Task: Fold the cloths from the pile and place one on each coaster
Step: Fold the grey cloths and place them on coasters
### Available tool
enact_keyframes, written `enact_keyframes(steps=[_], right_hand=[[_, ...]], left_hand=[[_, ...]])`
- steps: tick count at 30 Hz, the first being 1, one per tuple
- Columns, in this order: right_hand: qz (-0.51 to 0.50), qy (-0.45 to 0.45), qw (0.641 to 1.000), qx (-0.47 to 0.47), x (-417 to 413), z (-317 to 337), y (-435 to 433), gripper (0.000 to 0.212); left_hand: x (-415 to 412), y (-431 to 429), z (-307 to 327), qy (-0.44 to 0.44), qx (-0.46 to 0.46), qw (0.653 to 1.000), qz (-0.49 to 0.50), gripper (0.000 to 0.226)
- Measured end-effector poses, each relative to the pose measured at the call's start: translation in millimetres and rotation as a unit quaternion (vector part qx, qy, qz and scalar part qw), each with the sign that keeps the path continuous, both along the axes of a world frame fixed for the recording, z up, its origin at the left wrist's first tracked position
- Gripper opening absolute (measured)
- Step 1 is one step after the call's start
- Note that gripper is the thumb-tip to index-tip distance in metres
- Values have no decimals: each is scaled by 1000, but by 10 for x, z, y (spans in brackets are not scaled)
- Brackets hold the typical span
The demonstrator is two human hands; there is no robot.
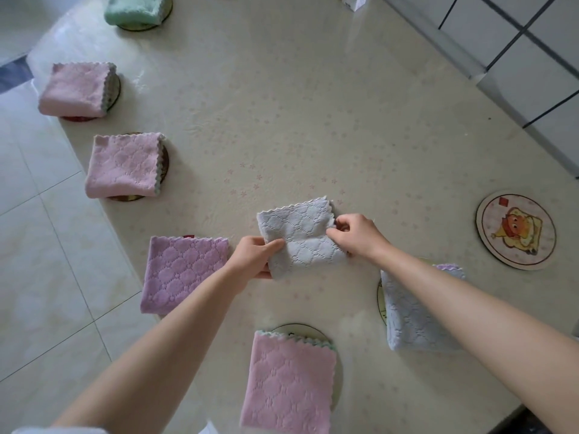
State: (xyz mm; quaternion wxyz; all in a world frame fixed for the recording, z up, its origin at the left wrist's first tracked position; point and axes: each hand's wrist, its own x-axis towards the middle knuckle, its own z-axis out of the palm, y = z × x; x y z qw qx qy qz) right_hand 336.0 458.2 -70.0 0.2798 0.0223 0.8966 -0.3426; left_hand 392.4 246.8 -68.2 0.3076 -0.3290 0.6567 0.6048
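both hands hold one small grey quilted cloth (300, 238) just above the middle of the pale flowered counter (313, 120). the left hand (255, 256) has its grip closed on the near left edge, thumb on top and the other fingers under. the right hand (357, 234) pinches the right edge between curled fingers, near the far right corner. the cloth looks already folded to a small square, so i judge the fold is being finished.

six folded cloths already lie on coasters: a green one (136, 9) far left, two pink ones (76, 89) (123, 166) down the left side, a purple one (183, 274), a pink one (289, 383) nearest, and a pale blue one (416, 317) partly under the right forearm. one round coaster with a cartoon toast picture (515, 230) at the right is bare. no pile is visible.

to do this step well, the wavy edges should be brought even before pressing the fold flat, with both pinches kept firm so the layers do not slide. then the square should probably go to the bare coaster, placed in the centre.
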Motion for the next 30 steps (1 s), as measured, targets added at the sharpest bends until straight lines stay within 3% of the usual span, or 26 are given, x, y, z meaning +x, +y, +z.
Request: enact_keyframes(steps=[7, 16, 19, 21, 22, 24, 26, 28, 30], right_hand=[[3, 82, 996, -22, 243, 28, 64, 30], [-52, -19, 998, 20, 152, 7, 7, 23], [-49, -32, 998, 28, 144, 21, 0, 22], [-49, -36, 997, 44, 146, 38, -2, 18], [-56, -25, 997, 55, 149, 59, -5, 19], [-59, 49, 993, 92, 172, 138, -33, 24], [6, 186, 974, 133, 216, 184, -94, 31], [115, 278, 943, 143, 299, 154, -195, 42], [197, 292, 924, 147, 389, 45, -282, 53]], left_hand=[[54, 42, -3, 59, -31, 998, -18, 16], [11, 86, 48, 31, -80, 996, -19, 14], [32, 55, 27, 52, -153, 987, -21, 20], [65, 17, 56, 88, -275, 953, -95, 30], [87, -2, 75, 119, -355, 915, -152, 34], [105, -36, 99, 240, -482, 806, -243, 39], [86, -39, 103, 363, -509, 715, -313, 48], [64, -23, 16, 412, -469, 684, -378, 56], [71, 8, -73, 413, -439, 667, -437, 61]])
